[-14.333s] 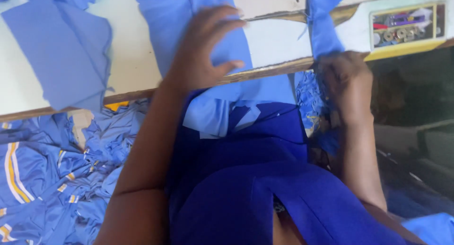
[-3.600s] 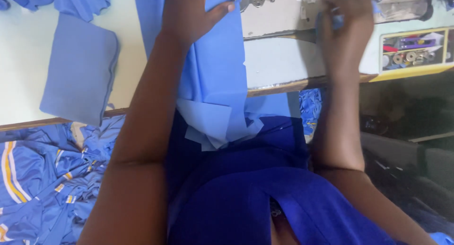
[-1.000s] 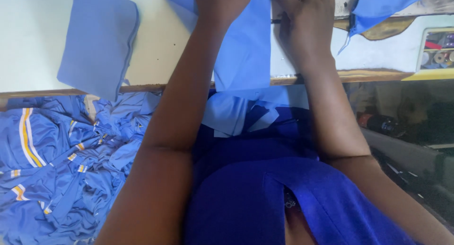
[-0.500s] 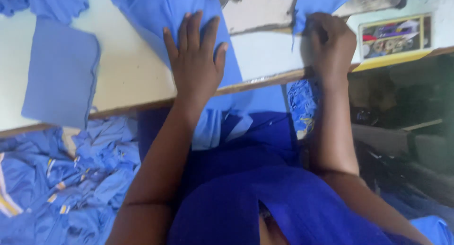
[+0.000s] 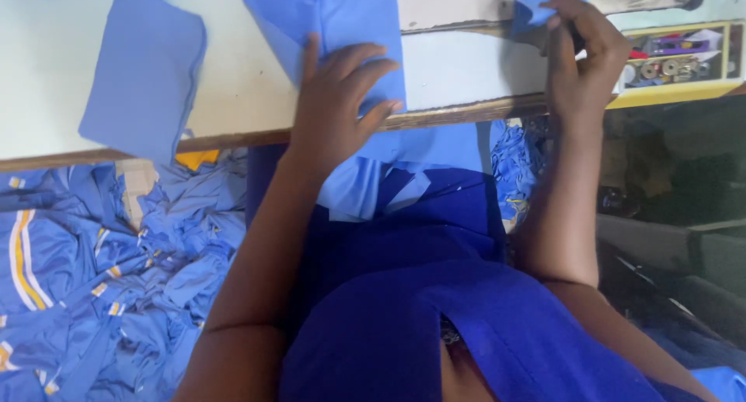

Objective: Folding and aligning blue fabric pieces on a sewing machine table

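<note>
blue cloth panel (image 5: pixel 342 21) pressed flat under left hand (image 5: pixel 338 111), fingers spread wide, palm down at the table's near edge; panel draped over that edge toward the lap. smaller blue scrap (image 5: pixel 536 2) pinched between fingertips of right hand (image 5: pixel 583 60), held just above the pale tabletop (image 5: pixel 47 76), up near the top right. just right of that hand, shallow yellow-rimmed rectangular tray (image 5: pixel 676 56) with round metal pieces and bits of purple, red and white inside; label not readable. folded blue piece (image 5: pixel 144 72) lying flat further left on the table, apart from both hands. below the table edge, heap of blue garments with yellow and white stripes (image 5: pixel 78 278) on the left. deep blue clothing in the foreground.
</note>
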